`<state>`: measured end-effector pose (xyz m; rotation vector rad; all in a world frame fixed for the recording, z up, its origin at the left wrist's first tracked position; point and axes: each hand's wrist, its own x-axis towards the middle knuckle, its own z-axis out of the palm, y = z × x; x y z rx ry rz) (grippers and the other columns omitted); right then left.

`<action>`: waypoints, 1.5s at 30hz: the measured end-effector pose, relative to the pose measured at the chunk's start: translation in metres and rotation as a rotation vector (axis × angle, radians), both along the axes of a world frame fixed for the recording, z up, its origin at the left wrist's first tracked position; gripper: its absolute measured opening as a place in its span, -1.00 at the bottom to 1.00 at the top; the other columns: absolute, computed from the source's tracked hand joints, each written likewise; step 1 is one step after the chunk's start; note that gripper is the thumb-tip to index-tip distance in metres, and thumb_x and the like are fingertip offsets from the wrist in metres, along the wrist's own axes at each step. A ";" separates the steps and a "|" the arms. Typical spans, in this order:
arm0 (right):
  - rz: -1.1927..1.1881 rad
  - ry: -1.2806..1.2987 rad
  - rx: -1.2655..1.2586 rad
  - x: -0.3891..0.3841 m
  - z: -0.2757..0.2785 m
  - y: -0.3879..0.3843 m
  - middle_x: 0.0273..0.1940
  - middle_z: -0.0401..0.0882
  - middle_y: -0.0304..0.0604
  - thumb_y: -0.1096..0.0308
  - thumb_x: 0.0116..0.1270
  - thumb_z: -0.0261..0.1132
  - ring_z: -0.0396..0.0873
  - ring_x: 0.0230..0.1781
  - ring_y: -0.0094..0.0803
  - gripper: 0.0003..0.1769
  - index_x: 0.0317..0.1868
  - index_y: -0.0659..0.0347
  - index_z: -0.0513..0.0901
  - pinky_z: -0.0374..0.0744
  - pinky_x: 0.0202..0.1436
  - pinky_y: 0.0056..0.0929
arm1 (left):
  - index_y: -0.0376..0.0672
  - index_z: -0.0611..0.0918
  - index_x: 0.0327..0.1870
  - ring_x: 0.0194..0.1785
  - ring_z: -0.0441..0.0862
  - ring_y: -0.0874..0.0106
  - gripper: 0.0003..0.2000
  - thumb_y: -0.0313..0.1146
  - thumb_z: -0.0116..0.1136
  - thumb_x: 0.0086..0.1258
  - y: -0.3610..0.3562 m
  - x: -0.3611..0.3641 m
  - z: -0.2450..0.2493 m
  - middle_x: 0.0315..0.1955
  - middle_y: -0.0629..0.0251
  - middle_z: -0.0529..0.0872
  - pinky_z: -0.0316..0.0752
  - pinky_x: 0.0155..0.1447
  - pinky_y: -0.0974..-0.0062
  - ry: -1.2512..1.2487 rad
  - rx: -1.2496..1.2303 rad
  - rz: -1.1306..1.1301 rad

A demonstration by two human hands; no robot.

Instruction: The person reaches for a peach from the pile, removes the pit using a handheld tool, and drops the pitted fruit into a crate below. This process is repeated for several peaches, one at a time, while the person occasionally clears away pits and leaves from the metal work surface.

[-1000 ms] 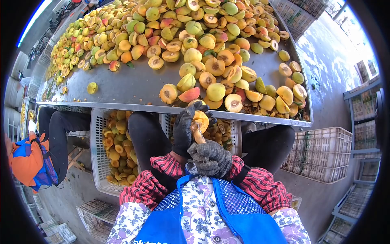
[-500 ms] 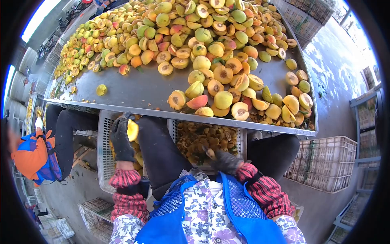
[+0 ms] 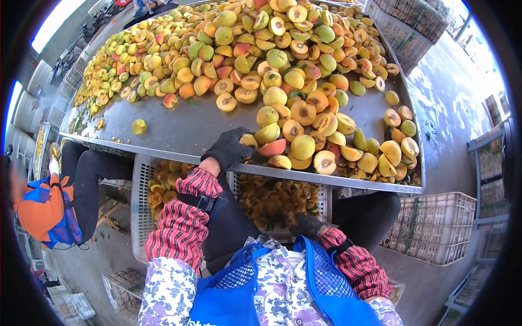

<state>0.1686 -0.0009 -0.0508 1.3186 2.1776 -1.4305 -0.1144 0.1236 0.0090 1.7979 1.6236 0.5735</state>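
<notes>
My left hand (image 3: 228,149), in a dark glove, is at the front edge of the metal table (image 3: 179,127). Its fingers close around a yellow peach half (image 3: 248,140) at the near side of the pile. More cut peaches (image 3: 303,113) lie just right of it, several with brown pits or hollows showing. Low over a crate of pits and scraps (image 3: 277,198) between my legs is my right hand (image 3: 307,225), also gloved. Its fingers are curled, and what they hold is hidden in shadow.
A white crate of yellow peach halves (image 3: 163,185) stands under the table edge at left. At right on the floor is a stacked pair of crates (image 3: 429,225). A person in an orange and blue top (image 3: 46,209) sits at far left.
My left hand has moved up from the left crate to the table, and the yellow peach half it held is gone from it. My right hand has shifted slightly down and right.
</notes>
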 end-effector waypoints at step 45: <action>-0.635 0.625 0.557 -0.026 0.103 0.009 -0.21 0.48 0.05 0.37 -0.09 0.41 0.49 -0.15 -0.05 -0.44 -0.05 0.29 0.40 0.46 -0.07 -0.26 | -0.24 0.50 -0.03 -0.18 0.52 0.60 -0.71 -0.42 0.18 0.23 -0.113 0.118 0.030 -0.21 0.38 0.57 0.46 -0.07 0.64 -1.227 -0.329 0.263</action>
